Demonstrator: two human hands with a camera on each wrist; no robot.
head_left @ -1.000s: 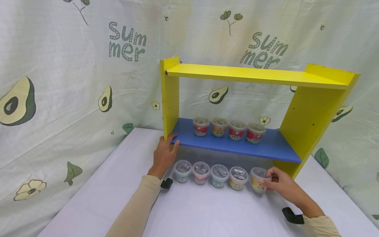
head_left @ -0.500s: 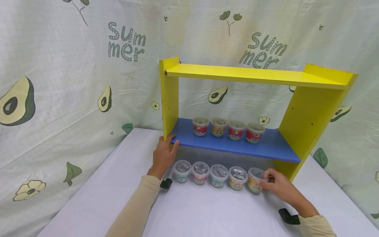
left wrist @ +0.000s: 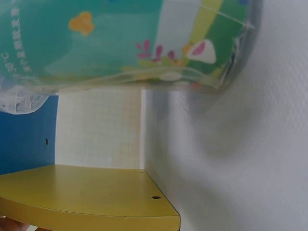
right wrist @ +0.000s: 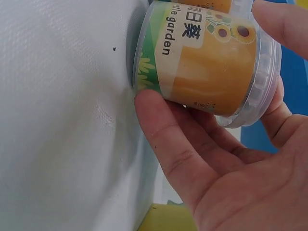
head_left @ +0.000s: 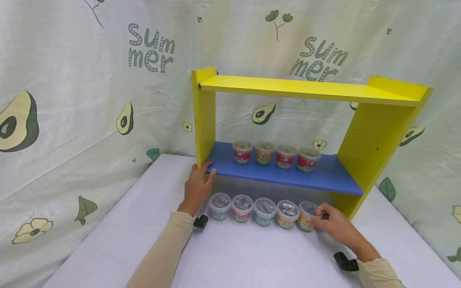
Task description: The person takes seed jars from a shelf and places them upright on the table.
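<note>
A yellow shelf (head_left: 374,140) with a blue middle board (head_left: 335,178) stands on a white table (head_left: 252,260). Several small lidded cups (head_left: 275,155) line the blue board, and several more (head_left: 253,208) sit in a row on the table beneath it. My right hand (head_left: 318,214) grips the rightmost table cup (head_left: 305,216). In the right wrist view this is a yellow-orange cup (right wrist: 207,62) labelled "garden", pinched between thumb and fingers (right wrist: 159,130). My left hand (head_left: 203,174) rests with fairly straight fingers against the shelf's left upright (head_left: 203,120). A teal cup (left wrist: 130,43) fills the top of the left wrist view.
An avocado-print cloth (head_left: 72,100) hangs behind and to both sides. The shelf's top board (head_left: 302,89) carries nothing. White tabletop lies in front of the cup row. A black strap clip (head_left: 345,262) shows at my right wrist.
My right hand has slid the rightmost cup a little left and back, closing the gap to its neighbour. The left hand has stayed on the shelf.
</note>
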